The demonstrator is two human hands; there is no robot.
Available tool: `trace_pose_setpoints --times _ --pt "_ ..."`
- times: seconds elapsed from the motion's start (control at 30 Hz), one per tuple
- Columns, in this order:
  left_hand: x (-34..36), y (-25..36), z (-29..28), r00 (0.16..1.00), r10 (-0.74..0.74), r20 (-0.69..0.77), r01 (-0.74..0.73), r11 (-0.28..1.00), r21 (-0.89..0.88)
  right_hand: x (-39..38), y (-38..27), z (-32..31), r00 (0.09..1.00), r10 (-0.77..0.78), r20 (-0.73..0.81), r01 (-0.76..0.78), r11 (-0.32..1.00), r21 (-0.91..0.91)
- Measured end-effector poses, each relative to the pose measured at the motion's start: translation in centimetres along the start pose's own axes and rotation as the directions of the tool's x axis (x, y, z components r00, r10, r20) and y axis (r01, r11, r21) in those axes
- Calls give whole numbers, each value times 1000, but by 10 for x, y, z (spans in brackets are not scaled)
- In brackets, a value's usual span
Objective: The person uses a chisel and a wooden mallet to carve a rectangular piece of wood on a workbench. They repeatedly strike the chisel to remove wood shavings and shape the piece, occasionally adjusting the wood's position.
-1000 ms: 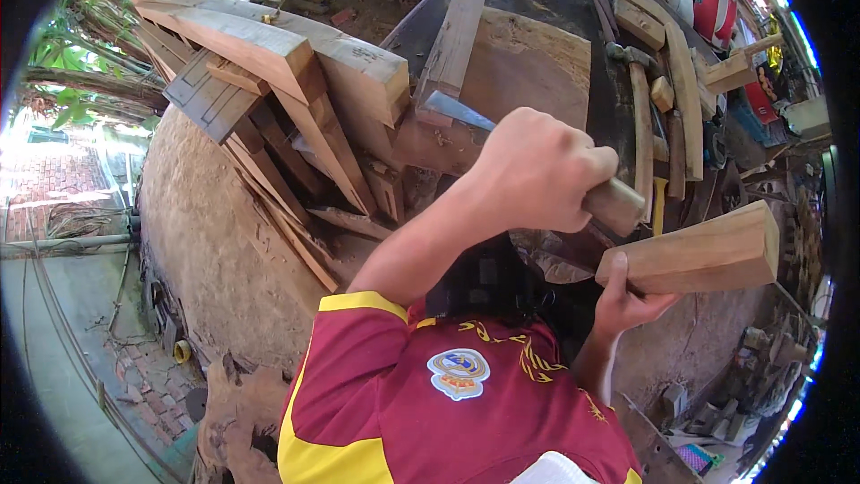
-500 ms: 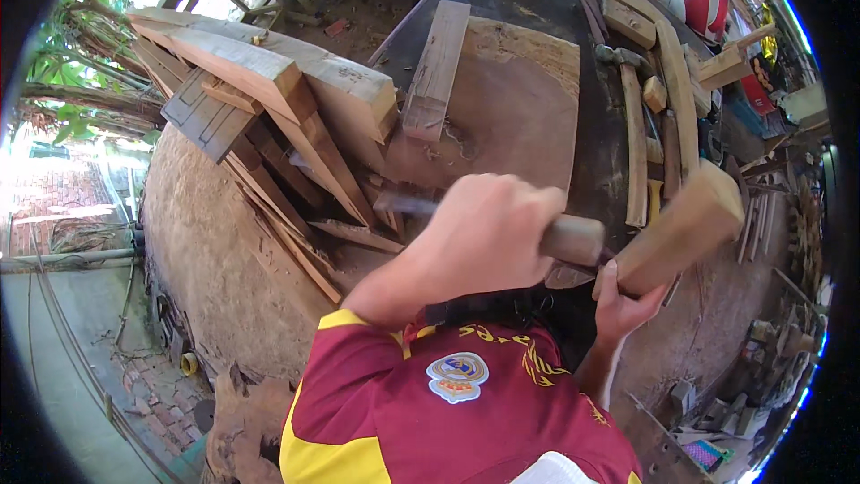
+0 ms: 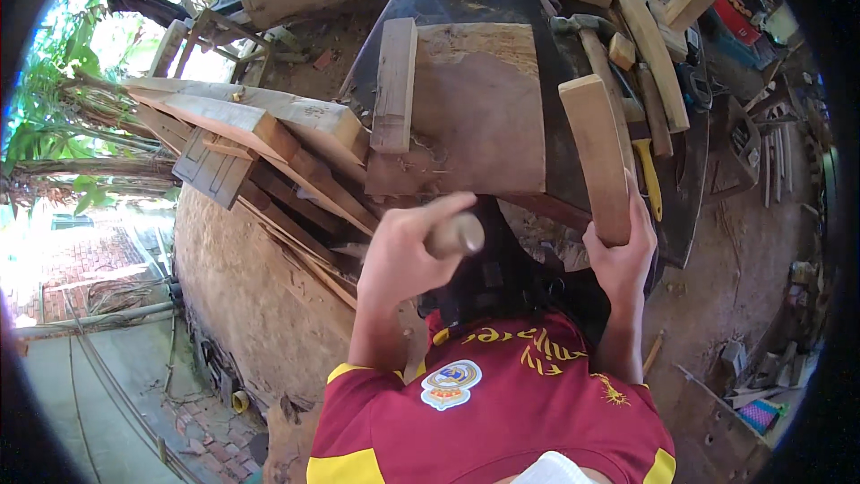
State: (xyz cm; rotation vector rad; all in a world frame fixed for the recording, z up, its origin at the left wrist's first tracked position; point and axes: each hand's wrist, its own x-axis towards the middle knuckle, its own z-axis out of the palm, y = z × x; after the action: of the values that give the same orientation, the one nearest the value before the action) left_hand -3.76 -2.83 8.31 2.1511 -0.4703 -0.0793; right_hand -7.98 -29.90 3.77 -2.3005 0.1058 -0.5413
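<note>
Seen from above the head, a person in a red and yellow shirt works at a dark, worn tabletop (image 3: pixel 502 0) outdoors. At far left, a heap of rough planks (image 3: pixel 260 125) leans near the tabletop's edge, above bare earth. Moving right, the left hand (image 3: pixel 408 251) is wrapped tight round the rounded wooden handle (image 3: pixel 457 235) of a tool; the working end is hidden behind the hand, so its kind cannot be told. A pale board (image 3: pixel 394 81) lies flat on the tabletop above it. Further right, the right hand (image 3: pixel 623 260) grips the lower end of a wood block (image 3: pixel 598 157), a long, pale, square-cut piece standing nearly upright against the tabletop's front edge, its faces plain and clean. The work seems to be at the shaping stage, the block braced for a stroke; the next move likely calls for a steady hold and a careful aim well clear of the gripping fingers. At right, wooden offcuts and a yellow-handled tool (image 3: pixel 649 179) lie scattered.
</note>
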Motion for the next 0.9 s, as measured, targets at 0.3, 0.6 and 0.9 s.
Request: trace_pose_setpoints --times 0.3,0.6,0.9 --pt "36 -23 3 755 -170 -633 390 892 227 1 -1 -4 996 52 72 -51 999 -18" --pt "30 -10 10 954 -28 -299 68 990 122 -3 4 -4 998 31 56 -32 999 9" --pt "55 -6 -10 1000 -7 2 5 898 439 -4 4 -3 999 18 40 -18 1000 5"
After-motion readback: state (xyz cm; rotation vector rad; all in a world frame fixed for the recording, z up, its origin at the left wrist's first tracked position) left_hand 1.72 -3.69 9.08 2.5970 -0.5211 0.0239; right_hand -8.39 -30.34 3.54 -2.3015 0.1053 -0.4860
